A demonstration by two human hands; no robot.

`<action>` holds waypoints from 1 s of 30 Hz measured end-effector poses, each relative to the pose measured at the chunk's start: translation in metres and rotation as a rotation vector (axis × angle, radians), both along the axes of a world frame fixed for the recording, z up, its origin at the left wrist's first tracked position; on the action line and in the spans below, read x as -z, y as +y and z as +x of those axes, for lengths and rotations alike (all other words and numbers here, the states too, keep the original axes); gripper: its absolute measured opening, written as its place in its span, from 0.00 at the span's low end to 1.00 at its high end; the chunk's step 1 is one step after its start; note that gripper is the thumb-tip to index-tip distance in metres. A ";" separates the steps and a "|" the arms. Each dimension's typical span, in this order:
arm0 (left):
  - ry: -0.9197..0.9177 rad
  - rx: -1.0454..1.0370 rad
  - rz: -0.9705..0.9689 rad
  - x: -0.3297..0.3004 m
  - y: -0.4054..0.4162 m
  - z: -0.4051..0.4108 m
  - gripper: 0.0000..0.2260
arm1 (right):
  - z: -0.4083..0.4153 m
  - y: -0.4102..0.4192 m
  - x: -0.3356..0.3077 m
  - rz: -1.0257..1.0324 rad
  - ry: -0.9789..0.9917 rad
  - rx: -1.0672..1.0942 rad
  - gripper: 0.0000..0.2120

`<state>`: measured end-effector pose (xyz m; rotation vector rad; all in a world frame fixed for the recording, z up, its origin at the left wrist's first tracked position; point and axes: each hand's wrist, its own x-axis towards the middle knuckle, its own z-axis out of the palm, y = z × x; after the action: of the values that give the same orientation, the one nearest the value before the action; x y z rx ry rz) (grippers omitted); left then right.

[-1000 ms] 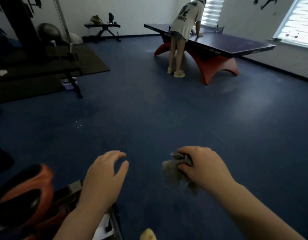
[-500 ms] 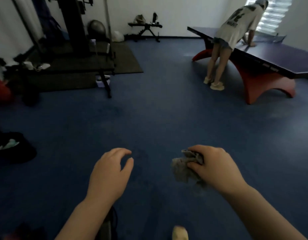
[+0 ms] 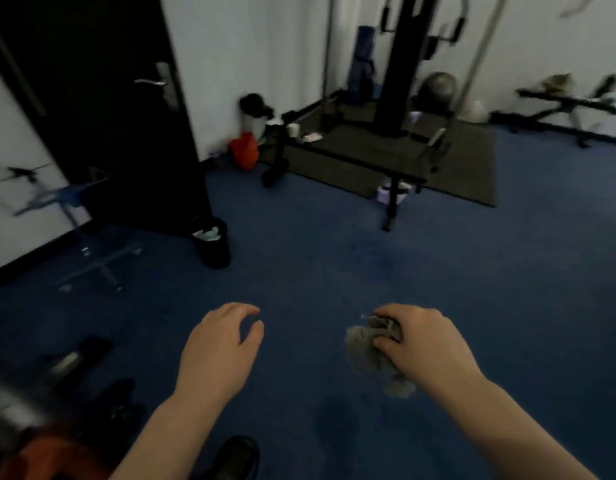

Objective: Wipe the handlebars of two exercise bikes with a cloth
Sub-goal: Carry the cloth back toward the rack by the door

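Note:
My right hand (image 3: 420, 344) is closed around a crumpled grey cloth (image 3: 368, 351), held in the air over the blue floor. My left hand (image 3: 219, 344) hovers beside it, empty, with the fingers loosely curled and apart. At the bottom left corner a blurred orange and black part of an exercise bike (image 3: 39, 448) shows, below and left of my left hand. No handlebar is clearly visible.
A black waste bin (image 3: 211, 244) stands by a dark door (image 3: 102, 109) at left. A blue chair base (image 3: 91, 261) sits near the left wall. A weight machine (image 3: 400, 64) and bench (image 3: 362, 157) stand on a dark mat at the back. Blue carpet lies ahead.
The view has swung left: the table tennis table and the person there have left the frame, and the door, bin and chair have come in. Both hands keep their pose.

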<state>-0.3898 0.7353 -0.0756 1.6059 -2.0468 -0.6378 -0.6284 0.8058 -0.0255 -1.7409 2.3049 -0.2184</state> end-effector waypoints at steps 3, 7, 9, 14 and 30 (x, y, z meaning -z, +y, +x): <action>-0.041 -0.166 0.006 0.004 -0.020 0.015 0.14 | 0.007 -0.069 0.003 0.013 -0.033 -0.173 0.12; -0.066 -0.383 0.042 0.014 -0.054 0.039 0.13 | 0.026 -0.144 0.011 0.013 -0.070 -0.363 0.12; -0.059 -0.447 0.051 0.021 -0.080 0.042 0.12 | 0.033 -0.183 0.016 0.019 -0.065 -0.445 0.12; -0.028 -0.507 0.052 0.020 -0.161 0.031 0.13 | 0.034 -0.280 0.010 0.044 -0.052 -0.549 0.13; -0.026 -0.703 -0.028 -0.015 -0.407 -0.023 0.14 | 0.005 -0.579 -0.004 0.035 -0.043 -0.782 0.15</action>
<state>-0.4132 0.3278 -0.0610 2.1396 -1.3401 -0.3221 -0.6239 0.2272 -0.0216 -2.4138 1.4253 -0.0620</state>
